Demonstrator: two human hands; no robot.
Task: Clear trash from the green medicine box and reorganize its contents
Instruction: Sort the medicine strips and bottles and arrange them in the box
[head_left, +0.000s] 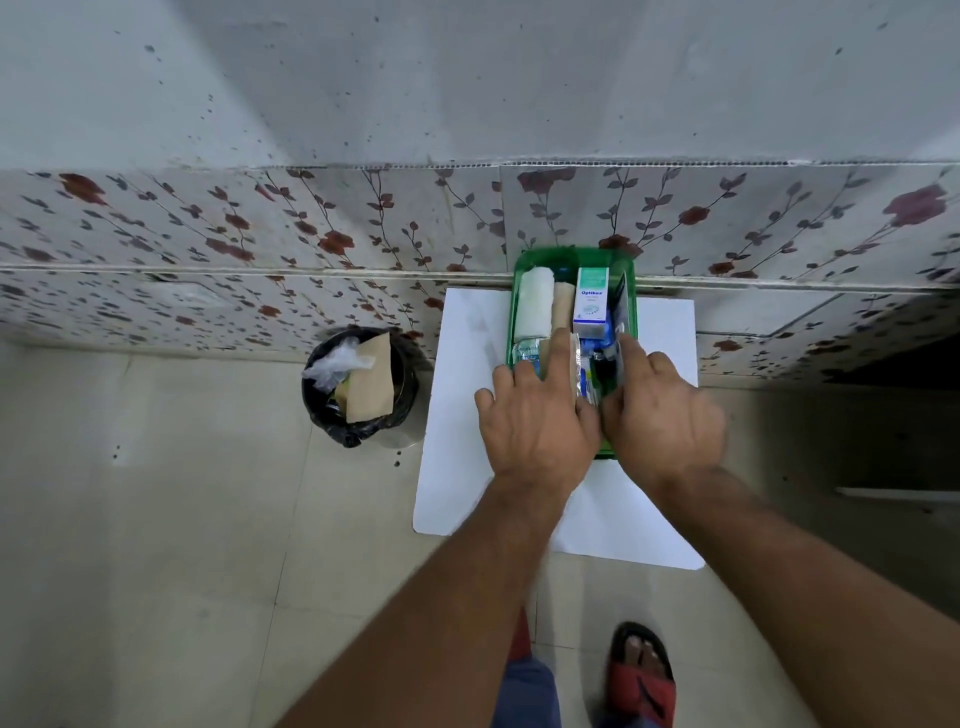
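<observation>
The green medicine box (571, 257) stands on a white table (462, 395) against the wall. Inside it lie a white bandage roll (535, 304), a beige roll (563, 309), a white and green carton (591, 304) and dark and blue items on the right (618, 312). My left hand (537, 415) rests over the box's near left part, fingers spread on a clear packet (527, 349) and a beige strip (574, 364). My right hand (662, 410) covers the near right part, fingers down among the dark items. What its fingers hold is hidden.
A bin with a black liner (358, 387) stands on the floor left of the table, holding a brown paper piece and clear plastic. The flowered wall panel runs behind the table. My foot in a red sandal (644, 670) is below the table's near edge.
</observation>
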